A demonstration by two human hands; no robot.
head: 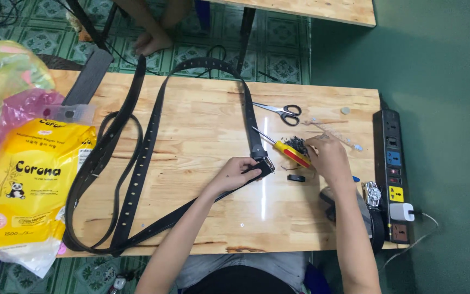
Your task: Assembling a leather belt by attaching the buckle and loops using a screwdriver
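Black leather belt, looped over wooden table; my left hand pinches its end by the metal buckle, pinning it flat. My right hand closes on the yellow-handled screwdriver, tip toward the buckle. Scissors near. Yellow tissue pack sealed, contents hidden.

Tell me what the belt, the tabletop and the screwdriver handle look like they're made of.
Belt: matte black leather or imitation, judging by its limp curves and punched holes. Tabletop: glossy varnished wood, with jointed planks, grain and glare. Screwdriver handle: smooth yellow and red plastic, probably.
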